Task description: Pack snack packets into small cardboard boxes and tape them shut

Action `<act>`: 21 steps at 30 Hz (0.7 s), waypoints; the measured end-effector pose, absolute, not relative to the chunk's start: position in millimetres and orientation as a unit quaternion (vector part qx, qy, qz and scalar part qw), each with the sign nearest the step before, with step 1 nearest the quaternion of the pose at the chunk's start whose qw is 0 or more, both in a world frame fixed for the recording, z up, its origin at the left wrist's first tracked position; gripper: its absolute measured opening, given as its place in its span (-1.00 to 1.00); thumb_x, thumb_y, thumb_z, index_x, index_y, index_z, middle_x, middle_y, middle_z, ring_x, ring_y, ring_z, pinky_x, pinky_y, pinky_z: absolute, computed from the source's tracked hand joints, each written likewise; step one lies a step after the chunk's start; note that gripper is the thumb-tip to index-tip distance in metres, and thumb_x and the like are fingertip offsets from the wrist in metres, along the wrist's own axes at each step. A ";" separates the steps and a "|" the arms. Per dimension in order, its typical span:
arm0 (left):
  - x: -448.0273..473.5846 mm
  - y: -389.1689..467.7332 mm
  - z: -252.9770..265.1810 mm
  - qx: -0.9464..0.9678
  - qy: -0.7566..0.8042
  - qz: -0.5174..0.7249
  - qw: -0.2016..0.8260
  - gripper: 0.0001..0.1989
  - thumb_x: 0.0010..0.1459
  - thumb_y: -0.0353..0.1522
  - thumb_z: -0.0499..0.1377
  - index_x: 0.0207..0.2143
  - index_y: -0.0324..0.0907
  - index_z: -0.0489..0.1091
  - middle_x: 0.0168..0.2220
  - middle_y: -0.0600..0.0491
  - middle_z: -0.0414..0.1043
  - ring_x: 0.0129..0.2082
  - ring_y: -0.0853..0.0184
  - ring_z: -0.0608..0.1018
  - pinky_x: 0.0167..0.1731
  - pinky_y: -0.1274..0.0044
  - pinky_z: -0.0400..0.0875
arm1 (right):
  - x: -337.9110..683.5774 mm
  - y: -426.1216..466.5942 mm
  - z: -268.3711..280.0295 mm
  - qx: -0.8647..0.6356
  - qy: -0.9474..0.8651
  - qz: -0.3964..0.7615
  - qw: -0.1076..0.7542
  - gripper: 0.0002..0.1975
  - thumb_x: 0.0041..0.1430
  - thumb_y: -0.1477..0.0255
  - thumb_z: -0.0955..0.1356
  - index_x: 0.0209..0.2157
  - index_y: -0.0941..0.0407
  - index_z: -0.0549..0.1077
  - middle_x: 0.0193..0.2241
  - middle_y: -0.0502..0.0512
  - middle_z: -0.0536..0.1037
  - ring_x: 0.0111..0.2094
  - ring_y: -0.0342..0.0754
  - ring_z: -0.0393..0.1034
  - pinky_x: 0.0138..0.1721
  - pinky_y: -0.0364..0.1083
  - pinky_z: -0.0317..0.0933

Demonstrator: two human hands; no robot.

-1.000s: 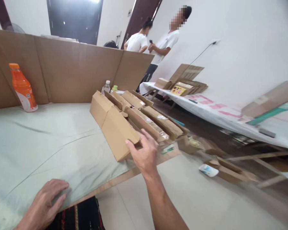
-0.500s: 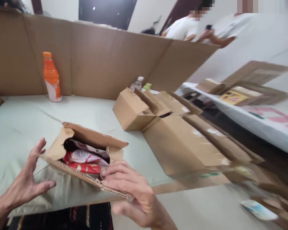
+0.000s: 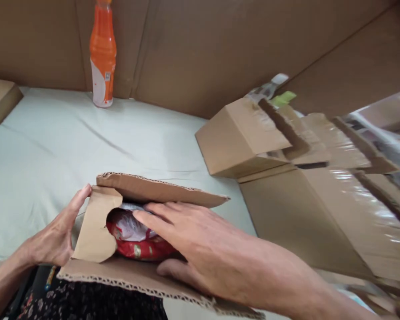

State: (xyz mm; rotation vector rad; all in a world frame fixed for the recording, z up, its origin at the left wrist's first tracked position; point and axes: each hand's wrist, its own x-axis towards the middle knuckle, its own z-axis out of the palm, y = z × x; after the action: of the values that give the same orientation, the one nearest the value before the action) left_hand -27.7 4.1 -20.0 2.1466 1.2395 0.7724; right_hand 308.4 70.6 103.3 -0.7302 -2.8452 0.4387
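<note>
An open cardboard box (image 3: 98, 222) sits close in front of me, its long flaps folded outward. Inside lie a red packet (image 3: 143, 250) and a white-and-purple packet (image 3: 133, 227), both shiny. My left hand (image 3: 58, 235) clasps the left end of the box, its fingertips partly hidden by the cardboard. My right hand (image 3: 193, 240) reaches into the box from the right, with its fingers stretched out flat over the packets. It covers the right part of the contents, and its thumb lies along the near inner side.
An orange bottle (image 3: 103, 58) stands against the tall cardboard partition (image 3: 200, 53). Several open cardboard boxes (image 3: 233, 138) line the right side, with a clear bottle (image 3: 270, 86) behind them. A flat cardboard piece (image 3: 0, 100) lies at the left edge of the pale-covered table (image 3: 146, 138).
My view has tilted down and come closer. My left hand, apart from the box earlier, has come against its left end. My right hand has moved from the near right edge onto the packets.
</note>
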 end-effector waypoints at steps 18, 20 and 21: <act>-18.0 -2.0 -21.5 0.763 0.453 0.325 0.328 0.35 0.02 0.05 0.48 0.53 0.20 -0.43 0.56 -0.08 -0.15 0.47 -0.31 0.13 0.38 -0.09 0.15 | 282.7 52.5 70.3 -0.249 -0.968 0.001 -0.031 -0.80 0.17 0.56 0.46 -0.16 0.08 0.52 -0.20 0.25 0.61 -0.29 0.13 0.53 -0.28 0.05 0.38; -19.6 -1.9 -26.2 0.757 0.449 0.325 0.346 0.34 0.02 0.05 0.48 0.53 0.23 -0.43 0.58 -0.03 -0.21 0.48 -0.34 0.07 0.39 -0.11 0.08 | 273.1 54.0 72.4 -0.243 -0.967 -0.003 -0.078 -0.88 0.24 0.56 0.43 -0.19 0.11 0.54 -0.25 0.25 0.62 -0.30 0.11 0.53 -0.29 0.03 0.36; -20.2 -1.5 -27.3 0.756 0.449 0.322 0.350 0.30 0.06 0.05 0.46 0.52 0.24 -0.43 0.58 -0.01 -0.23 0.48 -0.34 0.06 0.39 -0.12 0.07 | 268.6 55.6 73.0 -0.233 -0.968 -0.001 -0.097 -0.91 0.27 0.57 0.41 -0.23 0.12 0.55 -0.29 0.24 0.61 -0.30 0.10 0.52 -0.30 0.01 0.34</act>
State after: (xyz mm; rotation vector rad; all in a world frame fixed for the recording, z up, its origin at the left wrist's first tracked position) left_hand -20.2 -1.5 -27.3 1.9597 1.1629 0.8345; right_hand 268.6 55.6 73.0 -0.7793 -3.2430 -0.0047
